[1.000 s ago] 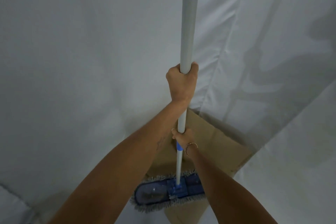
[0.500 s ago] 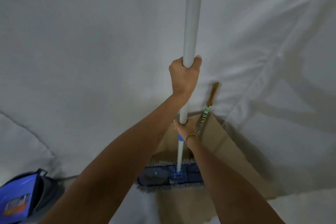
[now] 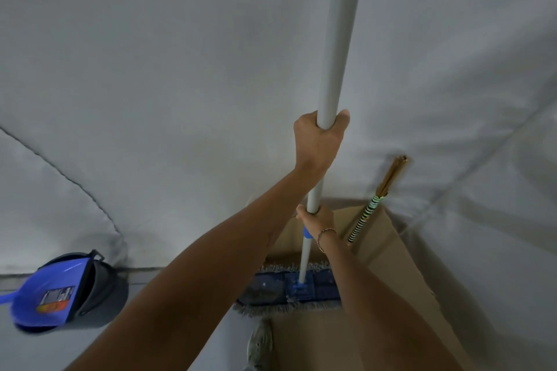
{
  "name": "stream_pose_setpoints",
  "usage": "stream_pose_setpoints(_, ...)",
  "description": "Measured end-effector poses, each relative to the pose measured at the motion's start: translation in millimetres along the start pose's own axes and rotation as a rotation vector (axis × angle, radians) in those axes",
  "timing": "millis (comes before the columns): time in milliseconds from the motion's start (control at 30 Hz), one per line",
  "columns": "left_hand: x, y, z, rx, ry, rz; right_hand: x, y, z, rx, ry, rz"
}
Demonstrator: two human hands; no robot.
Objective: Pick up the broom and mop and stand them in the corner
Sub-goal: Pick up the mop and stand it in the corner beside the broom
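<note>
The grey-handled mop with blue fringed head (image 3: 328,99) stands upright on brown cardboard (image 3: 391,295); my left hand (image 3: 318,141) grips high, my right hand (image 3: 316,217) low. The striped broom stick (image 3: 366,217) leans just right; a blue dustpan (image 3: 48,295) lies far left.

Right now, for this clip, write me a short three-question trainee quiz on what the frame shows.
1. True or false: both hands hold the mop pole.
2. Which hand has the higher grip: A left, B right?
3. Fill in: the striped broom handle leans against the ___.

Key: 1 true. 2 A. 3 white sheet.
</note>
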State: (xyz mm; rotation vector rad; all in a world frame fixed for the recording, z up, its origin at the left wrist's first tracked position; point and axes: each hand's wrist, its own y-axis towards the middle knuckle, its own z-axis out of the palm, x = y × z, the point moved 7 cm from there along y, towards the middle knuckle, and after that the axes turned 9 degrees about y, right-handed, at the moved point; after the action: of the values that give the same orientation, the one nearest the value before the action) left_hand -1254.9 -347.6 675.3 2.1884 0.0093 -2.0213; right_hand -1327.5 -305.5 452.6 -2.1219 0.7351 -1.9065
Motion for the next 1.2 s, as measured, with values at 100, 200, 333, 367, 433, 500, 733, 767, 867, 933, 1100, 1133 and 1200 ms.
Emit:
stream_pose_setpoints(100, 20.1, 20.8, 11.1, 0.036, 0.007, -0.027, -7.3, 22.5, 0.7, -0.020, 0.010, 0.040)
stream_pose_setpoints(200, 38.8, 41.2, 14.4, 0.067, 0.023, -0.059, -14.7, 43.2, 7.1, -0.011, 0.002, 0.064)
stream_pose_setpoints(333, 71.4, 70.1, 19.5, 0.124, 0.033, -0.120, -26.8, 70.9, 15.4, -0.015, -0.007, 0.090)
stream_pose_setpoints(367, 77.4, 76.8, 20.4, 0.128, 0.028, -0.127, -27.2, 76.1, 16.7, -0.016, -0.012, 0.091)
stream_pose_setpoints(433, 86.9, 90.1, 23.1, 0.126, 0.010, -0.131, -25.9, 87.8, 18.8, -0.011, -0.022, 0.083)
stream_pose_setpoints(500, 95.6, 104.5, 29.5, 0.118, 0.001, -0.129, -26.6, 103.2, 18.2, -0.018, -0.022, 0.082)
stream_pose_setpoints(733, 106.5, 138.7, 38.3, 0.143, -0.009, -0.137, -24.5, 131.6, 21.8, -0.026, -0.028, 0.096)
stream_pose_setpoints(767, 107.5, 141.8, 38.4, 0.152, -0.014, -0.145, -24.6, 135.0, 22.6, -0.023, -0.029, 0.102)
stream_pose_setpoints(867, 110.0, 147.0, 39.5, 0.172, -0.019, -0.173, -21.1, 140.1, 23.1, 0.017, -0.063, 0.114)
stream_pose_setpoints(933, 111.0, 149.1, 41.9, 0.198, -0.020, -0.185, -20.5, 142.1, 21.9, 0.044, -0.073, 0.130)
stream_pose_setpoints(1100, 109.7, 147.5, 42.1, 0.284, 0.002, -0.164, -11.8, 136.7, 18.8, 0.085, -0.109, 0.118)
stream_pose_setpoints(1133, 108.8, 146.7, 41.4, 0.307, 0.018, -0.143, -9.3, 133.9, 17.6, 0.091, -0.125, 0.105)
stream_pose_setpoints(1200, 108.4, 144.7, 39.9, 0.366, 0.043, -0.101, -8.2, 128.5, 14.8, 0.086, -0.138, 0.075)
